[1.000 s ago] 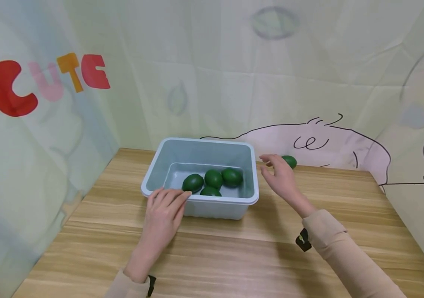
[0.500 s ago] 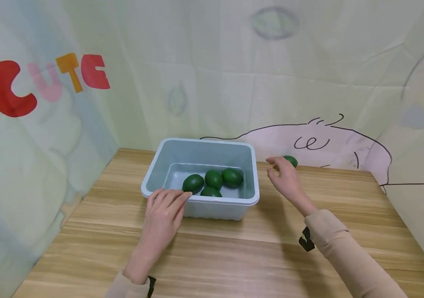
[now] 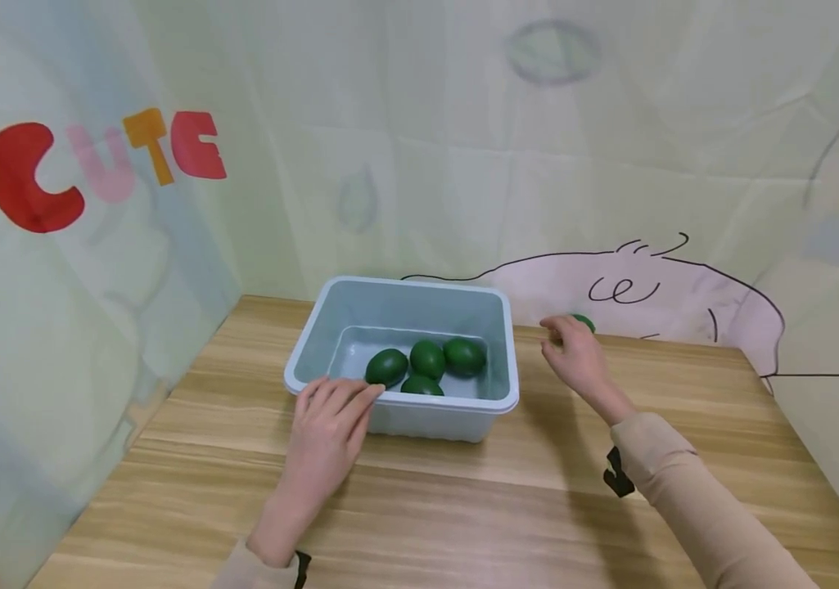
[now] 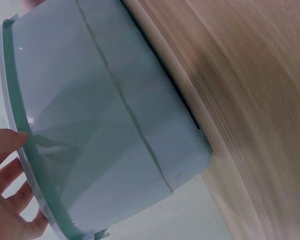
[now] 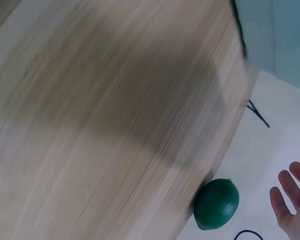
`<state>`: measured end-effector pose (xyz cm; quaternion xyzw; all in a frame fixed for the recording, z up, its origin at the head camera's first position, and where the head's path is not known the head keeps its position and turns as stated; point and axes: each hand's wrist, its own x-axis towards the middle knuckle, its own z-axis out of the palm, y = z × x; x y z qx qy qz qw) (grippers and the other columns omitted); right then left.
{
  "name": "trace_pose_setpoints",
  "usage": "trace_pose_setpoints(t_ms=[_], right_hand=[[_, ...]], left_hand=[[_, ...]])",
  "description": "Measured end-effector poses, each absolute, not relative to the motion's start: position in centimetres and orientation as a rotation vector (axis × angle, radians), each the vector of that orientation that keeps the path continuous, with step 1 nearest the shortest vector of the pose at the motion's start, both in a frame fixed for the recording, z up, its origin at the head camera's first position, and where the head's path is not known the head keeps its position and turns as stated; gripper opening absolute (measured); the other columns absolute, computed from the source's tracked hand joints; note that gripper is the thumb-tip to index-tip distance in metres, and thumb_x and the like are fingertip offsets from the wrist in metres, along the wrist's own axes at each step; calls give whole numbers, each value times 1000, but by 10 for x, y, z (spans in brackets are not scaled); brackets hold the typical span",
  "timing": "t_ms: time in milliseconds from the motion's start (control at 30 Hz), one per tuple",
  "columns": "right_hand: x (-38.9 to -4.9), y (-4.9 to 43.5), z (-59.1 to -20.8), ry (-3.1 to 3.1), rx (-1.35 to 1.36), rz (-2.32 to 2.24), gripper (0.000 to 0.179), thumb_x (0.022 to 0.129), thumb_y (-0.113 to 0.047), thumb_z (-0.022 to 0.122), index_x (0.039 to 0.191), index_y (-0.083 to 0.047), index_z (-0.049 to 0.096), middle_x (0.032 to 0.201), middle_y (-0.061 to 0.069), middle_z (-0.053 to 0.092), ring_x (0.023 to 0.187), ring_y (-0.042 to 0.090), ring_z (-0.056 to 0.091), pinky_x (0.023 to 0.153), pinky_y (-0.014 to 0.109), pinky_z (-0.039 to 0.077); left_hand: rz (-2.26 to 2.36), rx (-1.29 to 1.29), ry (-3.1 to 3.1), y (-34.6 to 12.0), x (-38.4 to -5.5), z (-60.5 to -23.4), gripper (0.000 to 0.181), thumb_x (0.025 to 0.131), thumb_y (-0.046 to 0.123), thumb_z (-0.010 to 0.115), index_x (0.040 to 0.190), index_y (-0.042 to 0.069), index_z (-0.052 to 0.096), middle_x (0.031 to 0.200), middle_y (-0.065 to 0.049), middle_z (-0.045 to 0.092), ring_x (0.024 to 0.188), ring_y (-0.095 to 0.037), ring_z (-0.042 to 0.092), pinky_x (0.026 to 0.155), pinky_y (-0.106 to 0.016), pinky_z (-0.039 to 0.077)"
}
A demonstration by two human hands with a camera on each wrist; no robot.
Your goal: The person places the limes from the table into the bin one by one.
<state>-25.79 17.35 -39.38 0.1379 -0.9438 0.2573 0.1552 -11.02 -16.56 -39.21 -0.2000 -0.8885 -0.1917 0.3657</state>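
A light blue-grey plastic bin (image 3: 426, 421) stands on the table, with several green limes (image 3: 427, 359) inside toward its right half. My left hand (image 3: 327, 425) holds the bin's front rim near its left corner; in the left wrist view the thumb lies on the outer face and the other fingers reach behind the rim. My right hand (image 3: 577, 356) hovers right of the bin, fingers loosely bent and holding nothing. Just beyond it, partly hidden in the head view, another lime (image 5: 216, 204) sits at the table's back edge. A gap separates it from the hand in the right wrist view.
The wood-grain table (image 3: 434, 507) ends at a printed fabric backdrop (image 3: 419, 164) behind and on both sides. Bare tabletop lies in front of the bin and to its right.
My right hand has moved right, away from the bin and closer to the loose lime, covering more of it. My left hand stays at the rim. The head view has shifted slightly.
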Motion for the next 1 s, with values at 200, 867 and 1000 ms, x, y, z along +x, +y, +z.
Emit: trace_pose_setpoints(t_ms=[200, 867, 1000], right_hand=[[-263, 178, -398, -2726, 389, 623, 32, 81, -14, 60, 111, -4, 60, 113, 15, 60, 100, 30, 54, 80, 45, 48], [-287, 210, -398, -2887, 467, 336, 40, 82, -19, 61, 118, -4, 54, 119, 20, 52, 106, 41, 48, 83, 56, 44], [-290, 214, -400, -2934, 424, 296, 41, 82, -21, 61, 120, -6, 53, 121, 20, 50, 109, 41, 46, 85, 59, 41]], left_hand=[[-501, -502, -2307, -167, -108, -392, 26, 81, 10, 65, 106, 16, 67, 101, -2, 66, 98, -22, 56, 97, -44, 34], [-508, -498, -2299, -166, -109, -391, 26, 81, 10, 65, 106, 16, 67, 101, -2, 66, 98, -22, 57, 98, -46, 34], [-507, -499, -2304, -165, -109, -391, 26, 82, 10, 65, 107, 16, 67, 101, -2, 66, 99, -22, 56, 98, -46, 34]])
